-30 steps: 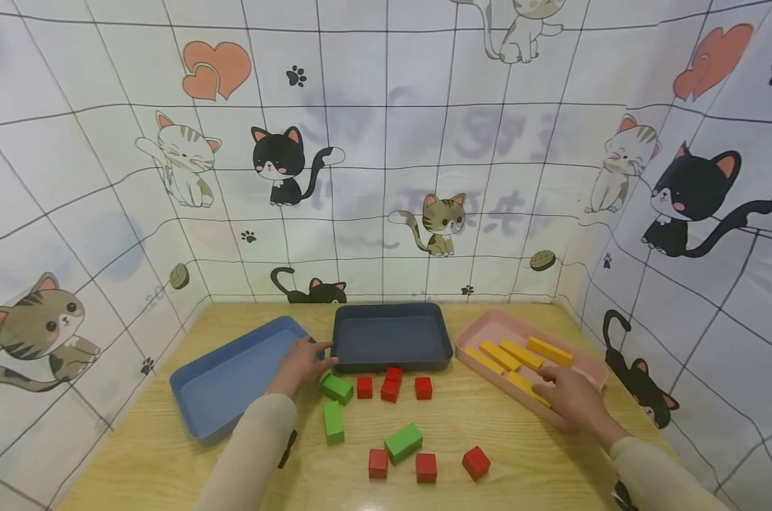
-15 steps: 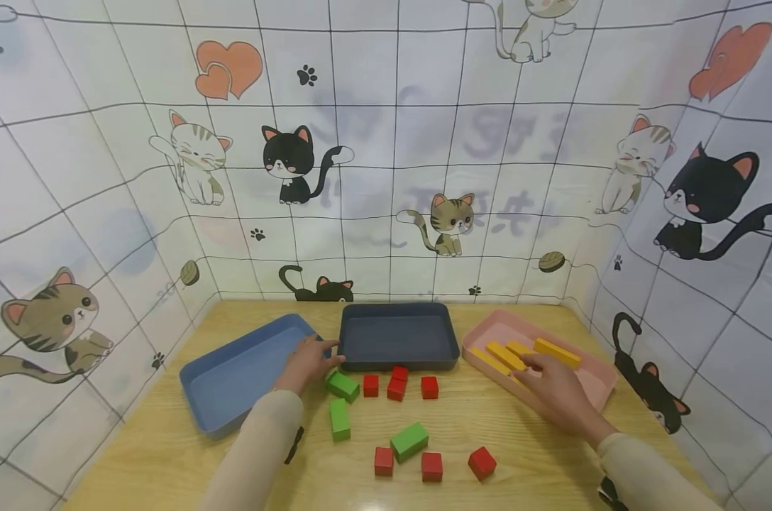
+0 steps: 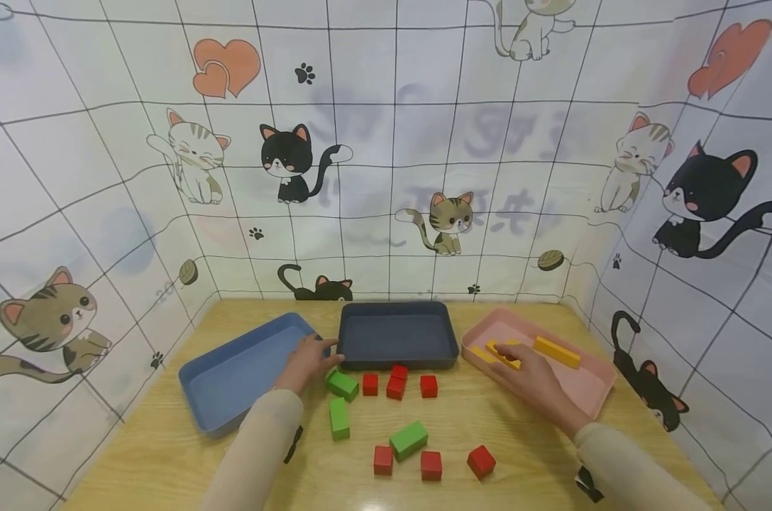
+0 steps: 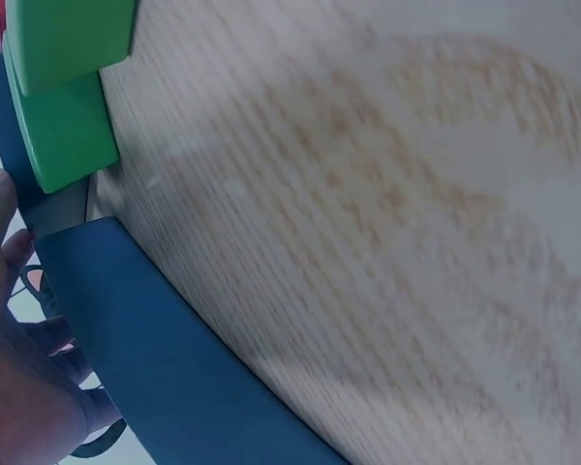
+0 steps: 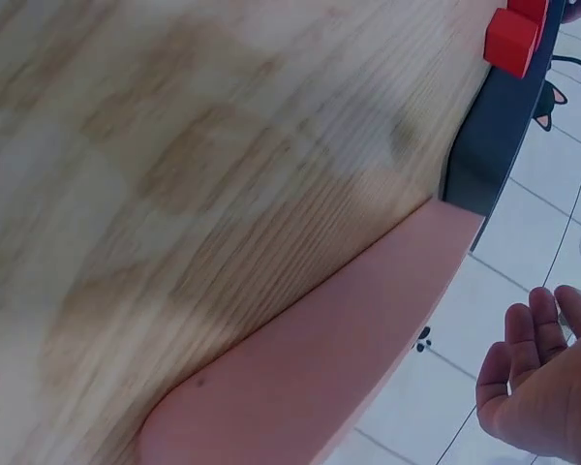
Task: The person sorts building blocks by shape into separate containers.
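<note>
In the head view my left hand (image 3: pixel 306 362) lies over the right end of the blue tray (image 3: pixel 191 397), its fingertips close to the left edge of the dark navy tray (image 3: pixel 399 365). Just below it sits a green block (image 3: pixel 343 385). Its fingers look relaxed, holding nothing visible. My right hand (image 3: pixel 526 372) reaches over the pink tray (image 3: pixel 599 369), fingertips at the yellow blocks (image 3: pixel 504 355) on its left side; the hand partly covers them. Another yellow block (image 3: pixel 557 352) lies farther right. The right wrist view shows loosely bent fingers (image 5: pixel 521 334) with no block visible between them.
Several red cubes (image 3: pixel 396 387) sit in front of the navy tray, and more red cubes (image 3: pixel 431 465) lie nearer. Other green blocks (image 3: pixel 409 441) are on the wooden table (image 3: pixel 335 482). A cat-print cloth (image 3: pixel 386 142) encloses the back and sides.
My right hand has moved left and slightly away from me over the pink tray, from the nearer yellow block to those at its left. The left hand stays put; the head view shifted slightly.
</note>
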The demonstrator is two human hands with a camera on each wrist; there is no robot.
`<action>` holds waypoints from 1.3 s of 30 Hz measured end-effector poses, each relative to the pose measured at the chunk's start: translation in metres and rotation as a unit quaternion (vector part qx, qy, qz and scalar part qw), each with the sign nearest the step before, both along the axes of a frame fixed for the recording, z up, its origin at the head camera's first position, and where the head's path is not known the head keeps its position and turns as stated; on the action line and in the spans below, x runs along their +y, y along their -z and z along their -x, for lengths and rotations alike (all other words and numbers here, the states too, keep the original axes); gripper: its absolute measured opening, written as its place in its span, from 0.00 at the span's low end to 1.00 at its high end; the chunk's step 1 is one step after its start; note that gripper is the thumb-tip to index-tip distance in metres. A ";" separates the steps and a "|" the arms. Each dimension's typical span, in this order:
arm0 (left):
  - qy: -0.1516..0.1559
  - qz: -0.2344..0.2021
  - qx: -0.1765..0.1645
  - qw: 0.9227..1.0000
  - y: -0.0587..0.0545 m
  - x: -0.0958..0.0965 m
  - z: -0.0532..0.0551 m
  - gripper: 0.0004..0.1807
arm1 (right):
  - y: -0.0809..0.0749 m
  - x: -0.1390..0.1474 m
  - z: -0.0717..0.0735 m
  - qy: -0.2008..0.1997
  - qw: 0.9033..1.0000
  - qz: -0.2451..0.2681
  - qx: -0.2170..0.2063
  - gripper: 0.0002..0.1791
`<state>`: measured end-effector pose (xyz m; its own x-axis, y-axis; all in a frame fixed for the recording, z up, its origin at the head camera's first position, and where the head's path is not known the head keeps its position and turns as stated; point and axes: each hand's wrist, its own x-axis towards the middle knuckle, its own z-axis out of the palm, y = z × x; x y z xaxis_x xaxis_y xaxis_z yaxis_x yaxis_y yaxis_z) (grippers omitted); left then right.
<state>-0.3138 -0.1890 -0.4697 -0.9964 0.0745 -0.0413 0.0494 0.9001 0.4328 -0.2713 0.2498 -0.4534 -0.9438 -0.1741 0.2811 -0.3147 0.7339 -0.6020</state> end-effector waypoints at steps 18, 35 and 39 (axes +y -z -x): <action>0.007 -0.009 0.008 1.000 0.000 -0.004 -0.002 0.29 | 0.011 -0.056 0.016 -0.075 0.993 0.050 -0.082 0.26; 0.002 -0.005 0.001 1.000 -0.001 -0.002 -0.002 0.30 | 0.042 -0.075 0.025 -0.162 0.982 0.008 -0.097 0.28; 0.000 -0.005 -0.001 1.000 -0.001 -0.002 -0.002 0.30 | 0.046 -0.080 0.028 -0.179 0.978 0.003 -0.106 0.28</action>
<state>-0.3118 -0.1907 -0.4685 -0.9963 0.0746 -0.0422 0.0483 0.8958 0.4417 -0.2989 0.1697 -0.4996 -0.8596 -0.5032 0.0886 -0.4193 0.5956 -0.6852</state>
